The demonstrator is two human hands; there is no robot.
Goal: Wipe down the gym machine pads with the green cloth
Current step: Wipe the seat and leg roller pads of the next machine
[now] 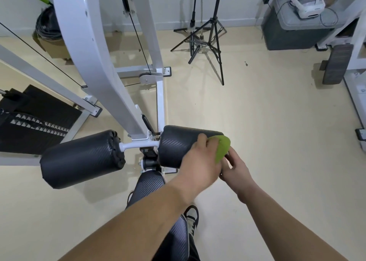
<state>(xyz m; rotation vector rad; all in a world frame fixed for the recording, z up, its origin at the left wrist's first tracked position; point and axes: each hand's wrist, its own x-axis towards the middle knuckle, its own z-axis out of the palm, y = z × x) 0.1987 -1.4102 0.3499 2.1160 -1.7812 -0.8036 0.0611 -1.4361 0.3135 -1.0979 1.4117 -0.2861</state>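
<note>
Where the hands meet: right pad (178, 146), outer end
Left hand (200, 161): clamped on green cloth (222, 148) against pad
Right hand (235, 168): just beside cloth, grip unclear

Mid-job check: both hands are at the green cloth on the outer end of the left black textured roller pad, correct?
No. The head view shows the green cloth at the outer end of the right black textured roller pad, not the left roller pad. Both the left hand and the right hand are at it.
</note>
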